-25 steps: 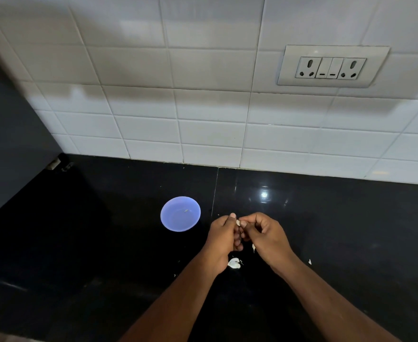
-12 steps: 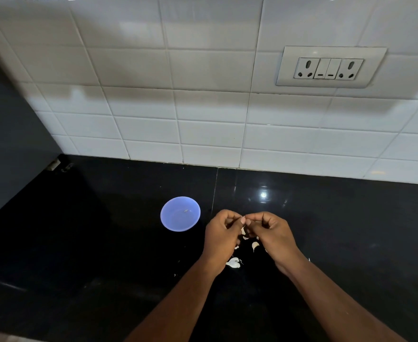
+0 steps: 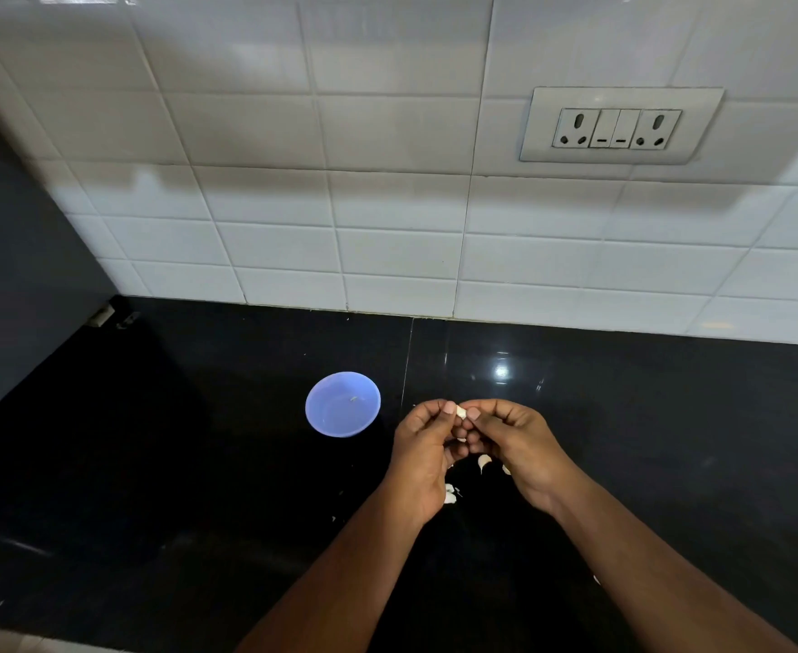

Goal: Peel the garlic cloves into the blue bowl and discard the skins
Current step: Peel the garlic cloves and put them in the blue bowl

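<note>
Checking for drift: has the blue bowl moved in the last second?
No. The blue bowl sits just left of the countertop seam, as before.

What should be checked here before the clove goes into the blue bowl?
1. Clove held: ok, left hand and right hand both pinch the garlic clove.
2. Clove fully peeled: cannot tell, fingers cover most of it.
3. Blue bowl upright and unobstructed: ok, left of the hands.
4. Bowl contents: cannot tell, only a small pale speck shows.
5. Skins discarded: not ok, pale bits lie on the black counter under the hands.
</note>
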`<state>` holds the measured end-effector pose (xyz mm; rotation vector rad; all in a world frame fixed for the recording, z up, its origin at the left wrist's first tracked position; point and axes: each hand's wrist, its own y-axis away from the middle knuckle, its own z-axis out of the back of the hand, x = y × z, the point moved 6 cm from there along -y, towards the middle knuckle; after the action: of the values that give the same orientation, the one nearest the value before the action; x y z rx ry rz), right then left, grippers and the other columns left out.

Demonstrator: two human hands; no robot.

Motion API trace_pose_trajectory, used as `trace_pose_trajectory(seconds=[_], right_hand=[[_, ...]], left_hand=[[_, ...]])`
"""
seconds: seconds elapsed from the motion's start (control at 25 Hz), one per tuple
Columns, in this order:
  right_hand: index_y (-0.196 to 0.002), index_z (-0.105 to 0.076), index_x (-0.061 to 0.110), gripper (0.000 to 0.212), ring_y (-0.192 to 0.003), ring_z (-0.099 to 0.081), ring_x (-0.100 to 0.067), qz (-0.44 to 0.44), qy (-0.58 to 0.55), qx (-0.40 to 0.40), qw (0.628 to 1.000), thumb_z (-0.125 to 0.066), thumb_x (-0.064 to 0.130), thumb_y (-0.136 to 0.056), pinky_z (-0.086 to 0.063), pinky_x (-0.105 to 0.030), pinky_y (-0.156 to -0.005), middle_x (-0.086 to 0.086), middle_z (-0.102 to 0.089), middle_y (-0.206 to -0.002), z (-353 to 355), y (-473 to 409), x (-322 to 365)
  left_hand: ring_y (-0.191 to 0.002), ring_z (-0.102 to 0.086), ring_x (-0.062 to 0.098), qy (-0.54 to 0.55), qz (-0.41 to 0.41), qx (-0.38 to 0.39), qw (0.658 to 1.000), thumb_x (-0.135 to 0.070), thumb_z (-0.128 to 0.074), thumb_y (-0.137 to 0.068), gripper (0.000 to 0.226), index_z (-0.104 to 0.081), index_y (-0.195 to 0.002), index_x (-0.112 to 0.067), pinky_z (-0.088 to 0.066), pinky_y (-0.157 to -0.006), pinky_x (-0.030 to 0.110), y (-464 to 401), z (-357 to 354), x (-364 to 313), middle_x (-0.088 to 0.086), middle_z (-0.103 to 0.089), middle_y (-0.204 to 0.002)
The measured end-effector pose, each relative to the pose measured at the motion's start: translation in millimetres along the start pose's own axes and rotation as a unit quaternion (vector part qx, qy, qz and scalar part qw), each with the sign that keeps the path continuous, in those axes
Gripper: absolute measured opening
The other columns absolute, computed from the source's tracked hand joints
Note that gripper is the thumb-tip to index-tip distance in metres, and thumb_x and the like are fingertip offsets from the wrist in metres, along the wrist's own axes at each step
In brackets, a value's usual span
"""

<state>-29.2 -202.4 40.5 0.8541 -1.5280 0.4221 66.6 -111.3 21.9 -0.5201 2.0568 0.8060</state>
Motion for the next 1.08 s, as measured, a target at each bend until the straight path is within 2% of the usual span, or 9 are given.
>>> trace_pose_trajectory(seconds=[0.12,0.24,0.32,0.52,0.68,0.8,0.92,1.0,1.08], right_hand=[[-0.109,-0.078,0.005,0.018,-0.079,-0.066,-0.016,-0.002,-0.009,-0.005,1.0,-0.062,0.008,-0.102,-0.057,-0.03,-0.076,-0.015,-0.076,-0.094,0,0,-7],[-0.107,-0.08,0.009,0.016,-0.082,-0.067,-0.021,0.008,0.01,-0.007,1.0,-0.065,0.011,-0.101,-0.057,-0.034,-0.082,-0.016,-0.075,-0.091,-2,4,-7],[-0.106,-0.081,0.012,0.016,-0.081,-0.065,-0.021,0.021,0.035,0.005,0.999,-0.067,0.014,-0.1,-0.058,-0.032,-0.082,-0.023,-0.074,-0.089,-4,6,-3],[-0.105,-0.082,0.014,0.018,-0.079,-0.067,-0.018,0.026,0.074,0.036,0.996,-0.065,0.01,-0.101,-0.057,-0.028,-0.081,-0.024,-0.074,-0.086,-4,7,2],[-0.104,-0.082,0.012,0.015,-0.082,-0.071,-0.024,0.013,0.034,-0.066,0.997,-0.067,0.01,-0.1,-0.059,-0.033,-0.08,-0.019,-0.078,-0.091,3,3,-7],[-0.106,-0.081,0.014,0.015,-0.088,-0.074,-0.025,-0.015,-0.031,-0.097,0.995,-0.069,0.01,-0.098,-0.059,-0.036,-0.08,-0.016,-0.079,-0.098,7,0,-13],[-0.108,-0.08,0.013,0.015,-0.084,-0.076,-0.016,-0.02,-0.042,-0.092,0.995,-0.069,0.009,-0.098,-0.059,-0.025,-0.07,-0.009,-0.081,-0.098,8,3,-6],[-0.106,-0.079,0.013,0.014,-0.077,-0.074,-0.011,-0.011,-0.021,-0.091,0.996,-0.07,0.009,-0.098,-0.056,-0.019,-0.063,-0.007,-0.081,-0.094,10,4,-3],[-0.106,-0.079,0.013,0.013,-0.078,-0.074,-0.011,0.003,0.012,-0.091,0.996,-0.071,0.01,-0.097,-0.056,-0.018,-0.065,-0.007,-0.081,-0.094,11,5,-2]], left_hand=[[-0.068,-0.065,0.015,-0.027,0.007,-0.008,1.0,-0.013,-0.057,-0.107,0.014,-0.067,-0.101,-0.005,-0.057,-0.065,0.028,-1,0,3,0.007,-0.068,-0.079],[-0.068,-0.064,0.01,-0.142,-0.019,-0.007,0.99,-0.016,-0.051,-0.111,0.019,-0.066,-0.104,-0.006,-0.054,-0.064,0.023,3,-1,-1,0.002,-0.067,-0.077],[-0.068,-0.06,0.005,-0.208,-0.038,-0.004,0.977,-0.019,-0.047,-0.112,0.021,-0.064,-0.106,-0.008,-0.05,-0.062,0.017,5,-3,-2,-0.003,-0.064,-0.076],[-0.066,-0.058,0.002,-0.204,-0.043,-0.018,0.978,-0.018,-0.043,-0.113,0.023,-0.062,-0.109,-0.006,-0.049,-0.064,0.014,7,-2,3,-0.001,-0.061,-0.076],[-0.069,-0.059,-0.001,-0.21,-0.027,-0.015,0.977,-0.021,-0.044,-0.113,0.022,-0.061,-0.104,-0.012,-0.048,-0.063,0.011,10,-6,10,-0.002,-0.062,-0.08],[-0.084,-0.068,0.006,-0.225,-0.019,-0.018,0.974,-0.022,-0.051,-0.11,0.014,-0.061,-0.103,-0.015,-0.053,-0.077,0.024,12,-3,18,-0.006,-0.072,-0.085],[-0.077,-0.07,0.011,-0.221,-0.043,-0.072,0.972,-0.015,-0.067,-0.1,0.004,-0.063,-0.099,-0.013,-0.054,-0.072,0.027,11,7,12,0.002,-0.075,-0.085],[-0.073,-0.07,0.012,-0.216,-0.065,-0.084,0.97,-0.012,-0.077,-0.093,0.018,-0.063,-0.103,-0.019,-0.056,-0.071,0.027,9,10,3,0.005,-0.076,-0.085],[-0.08,-0.073,0.01,-0.235,-0.09,-0.079,0.965,-0.013,-0.079,-0.091,0.028,-0.065,-0.111,-0.027,-0.058,-0.078,0.025,7,10,-4,0.002,-0.076,-0.087]])
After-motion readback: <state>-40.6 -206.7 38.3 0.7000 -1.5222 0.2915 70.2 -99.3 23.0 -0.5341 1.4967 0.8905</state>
